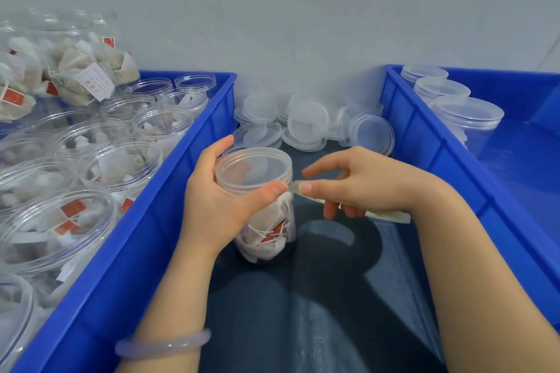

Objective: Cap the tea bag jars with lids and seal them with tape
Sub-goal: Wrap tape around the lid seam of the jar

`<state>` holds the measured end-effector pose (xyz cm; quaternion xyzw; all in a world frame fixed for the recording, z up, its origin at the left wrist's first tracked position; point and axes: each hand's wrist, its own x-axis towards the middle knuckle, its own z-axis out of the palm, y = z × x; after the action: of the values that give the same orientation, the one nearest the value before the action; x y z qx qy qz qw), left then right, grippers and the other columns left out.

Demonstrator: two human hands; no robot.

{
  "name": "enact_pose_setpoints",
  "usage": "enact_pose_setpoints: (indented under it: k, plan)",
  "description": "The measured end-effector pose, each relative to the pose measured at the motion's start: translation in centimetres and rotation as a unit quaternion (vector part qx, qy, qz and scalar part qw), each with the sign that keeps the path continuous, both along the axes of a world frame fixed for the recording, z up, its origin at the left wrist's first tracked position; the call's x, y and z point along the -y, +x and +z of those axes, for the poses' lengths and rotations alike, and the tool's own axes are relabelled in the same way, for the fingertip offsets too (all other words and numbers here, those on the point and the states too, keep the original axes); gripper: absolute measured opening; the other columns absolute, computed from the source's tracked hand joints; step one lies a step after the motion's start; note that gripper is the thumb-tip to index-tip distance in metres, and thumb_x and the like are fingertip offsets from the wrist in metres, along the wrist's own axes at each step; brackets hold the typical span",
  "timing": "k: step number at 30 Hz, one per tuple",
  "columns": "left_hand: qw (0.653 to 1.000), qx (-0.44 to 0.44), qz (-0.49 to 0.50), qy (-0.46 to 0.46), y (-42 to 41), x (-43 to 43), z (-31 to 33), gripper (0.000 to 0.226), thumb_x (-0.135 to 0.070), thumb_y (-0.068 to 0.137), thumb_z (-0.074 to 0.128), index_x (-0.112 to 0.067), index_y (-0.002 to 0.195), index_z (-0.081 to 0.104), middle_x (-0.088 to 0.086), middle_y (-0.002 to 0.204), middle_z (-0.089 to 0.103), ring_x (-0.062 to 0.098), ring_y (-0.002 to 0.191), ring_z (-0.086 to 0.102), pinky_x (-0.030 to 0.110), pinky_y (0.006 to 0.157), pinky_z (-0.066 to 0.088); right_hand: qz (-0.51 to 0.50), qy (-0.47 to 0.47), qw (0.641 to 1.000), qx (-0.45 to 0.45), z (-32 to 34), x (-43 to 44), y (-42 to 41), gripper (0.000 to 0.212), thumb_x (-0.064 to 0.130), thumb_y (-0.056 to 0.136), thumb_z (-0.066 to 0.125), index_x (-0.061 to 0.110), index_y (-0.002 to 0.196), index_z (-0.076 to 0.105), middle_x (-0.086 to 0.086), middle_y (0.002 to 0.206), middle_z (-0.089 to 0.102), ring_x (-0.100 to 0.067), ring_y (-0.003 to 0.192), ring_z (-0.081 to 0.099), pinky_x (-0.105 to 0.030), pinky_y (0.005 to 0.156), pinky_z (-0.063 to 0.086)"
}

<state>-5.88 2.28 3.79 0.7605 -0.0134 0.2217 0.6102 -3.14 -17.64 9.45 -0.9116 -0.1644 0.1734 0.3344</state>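
A clear jar [266, 221] of tea bags with red tags stands on the dark table between two blue crates, a translucent lid [253, 168] on top. My left hand [218, 200] grips the jar around its upper part, the thumb pressing at the lid's edge. My right hand [360, 184] pinches a strip of clear tape [372, 213] between thumb and forefinger, one end meeting the jar just below the lid by my left thumb. The rest of the strip trails right under my right palm.
The left blue crate [169, 190] holds several open jars of tea bags, with bagged tea bags [75, 75] piled at its back. Loose lids [309, 124] lie in a heap against the wall. The right blue crate [430, 142] holds capped jars [466, 121].
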Motion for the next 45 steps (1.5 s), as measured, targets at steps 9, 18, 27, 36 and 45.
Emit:
enact_pose_setpoints:
  k: [9, 18, 27, 36, 45]
  plan:
    - [0.999, 0.003, -0.043, -0.030, 0.0, -0.9, 0.2, 0.081, -0.053, 0.036, 0.076, -0.035, 0.113, 0.055, -0.015, 0.102, 0.064, -0.008, 0.086, 0.064, 0.008, 0.067, 0.048, -0.030, 0.029, 0.991, 0.126, 0.3, -0.5, 0.1, 0.063, 0.074, 0.054, 0.060, 0.045, 0.110, 0.065, 0.013, 0.075, 0.068, 0.004, 0.068, 0.058, -0.017, 0.066, 0.039]
    - [0.994, -0.004, -0.097, -0.055, 0.1, -1.1, -0.1, 0.069, -0.049, 0.043, 0.076, -0.027, 0.108, 0.063, -0.014, 0.097, 0.072, 0.005, 0.094, 0.067, 0.014, 0.072, 0.051, -0.022, 0.030, 0.991, 0.125, -0.1, -0.9, 0.3, 0.087, 0.082, 0.047, 0.054, 0.037, 0.122, 0.061, 0.017, 0.078, 0.063, 0.005, 0.072, 0.054, -0.022, 0.077, 0.042]
    - [0.991, -0.025, -0.131, 0.006, -0.4, -1.0, 0.8, 0.080, -0.062, 0.034, 0.081, -0.025, 0.103, 0.065, -0.003, 0.107, 0.067, 0.005, 0.095, 0.064, 0.011, 0.071, 0.048, -0.018, 0.072, 0.992, 0.103, -0.6, -0.9, 0.8, 0.081, 0.083, 0.042, 0.057, 0.033, 0.106, 0.059, 0.008, 0.068, 0.067, -0.002, 0.051, 0.057, -0.028, 0.062, 0.051]
    - [0.894, -0.153, -0.148, 0.394, -0.6, 0.7, 5.9, 0.084, -0.042, 0.051, 0.064, -0.057, 0.130, 0.040, -0.025, 0.115, 0.031, 0.000, 0.113, 0.030, 0.021, 0.081, 0.037, 0.029, 0.074, 0.994, 0.072, -0.7, 0.5, 0.9, 0.033, 0.046, 0.067, 0.077, 0.037, 0.083, 0.050, 0.003, 0.080, 0.062, -0.007, 0.059, 0.052, -0.030, 0.062, 0.047]
    - [0.886, -0.087, -0.069, 0.450, 0.6, 1.5, 5.3, 0.035, -0.062, 0.075, 0.058, -0.053, 0.108, 0.049, -0.021, 0.121, 0.046, 0.005, 0.109, 0.047, 0.030, 0.083, 0.033, 0.031, 0.106, 0.985, 0.134, -1.3, -0.4, 1.2, 0.013, 0.038, 0.084, 0.065, 0.037, 0.088, 0.052, 0.010, 0.077, 0.058, 0.002, 0.057, 0.046, -0.024, 0.064, 0.038]
